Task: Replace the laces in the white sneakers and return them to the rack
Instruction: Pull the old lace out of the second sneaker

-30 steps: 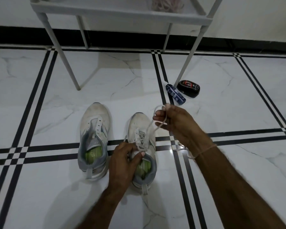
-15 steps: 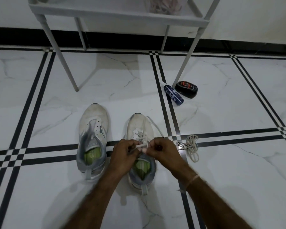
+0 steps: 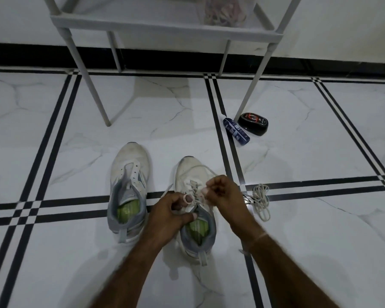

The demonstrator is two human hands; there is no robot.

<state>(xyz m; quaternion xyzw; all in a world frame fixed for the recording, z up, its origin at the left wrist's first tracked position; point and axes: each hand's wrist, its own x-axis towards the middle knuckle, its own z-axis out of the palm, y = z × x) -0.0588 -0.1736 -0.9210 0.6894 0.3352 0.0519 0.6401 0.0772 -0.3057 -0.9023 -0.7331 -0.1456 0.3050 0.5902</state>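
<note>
Two white sneakers with grey collars and green insoles stand side by side on the floor, toes pointing away from me. The left sneaker (image 3: 129, 174) has empty eyelets and no lace. The right sneaker (image 3: 192, 172) carries a white lace (image 3: 206, 168) through its eyelets, with a loop trailing over the toe. My left hand (image 3: 170, 213) pinches the lace at the shoe's tongue. My right hand (image 3: 223, 193) pinches the lace just right of the eyelets. A loose coiled lace (image 3: 261, 201) lies on the floor to the right.
The white rack (image 3: 165, 27) stands ahead on thin legs, a bag of pinkish things (image 3: 225, 10) on its shelf. A blue tube (image 3: 236, 131) and a black polish container (image 3: 253, 123) lie by its right front leg. White marble floor with black stripes surrounds the shoes.
My right hand, which held the lace up high a second ago, came down to the right sneaker's eyelets. Both hands now work close together over the tongue.
</note>
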